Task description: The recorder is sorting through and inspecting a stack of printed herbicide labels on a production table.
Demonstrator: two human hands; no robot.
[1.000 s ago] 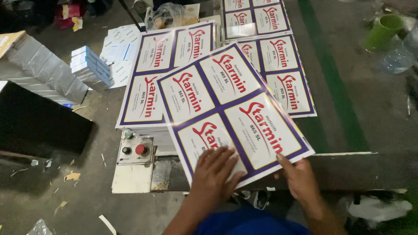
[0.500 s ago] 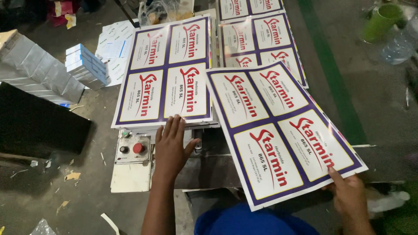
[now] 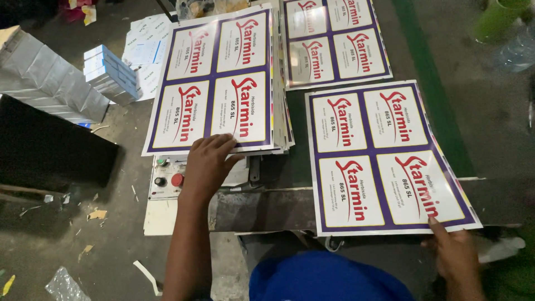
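Overhead, looking down on a dark work table w/ printed label sheets. Biggest: a stack of sheets at centre-left, each w/ four white panels framed in purple; its top edge is cut off by the frame. To its right lies a single loose sheet, same pattern, its near edge hanging past the table's front edge. A third pile sits at top, partly out of frame. Left hand rests flat, fingers spread, on the stack's near edge; nothing pinched. Right hand holds the loose sheet's near-right corner, thumb on top; fingers underneath are hidden, so full grip can't be told. Small control box w/ red & green buttons is just beside the left hand, partly covered by it. Open dark table strip runs btw stack and loose sheet.
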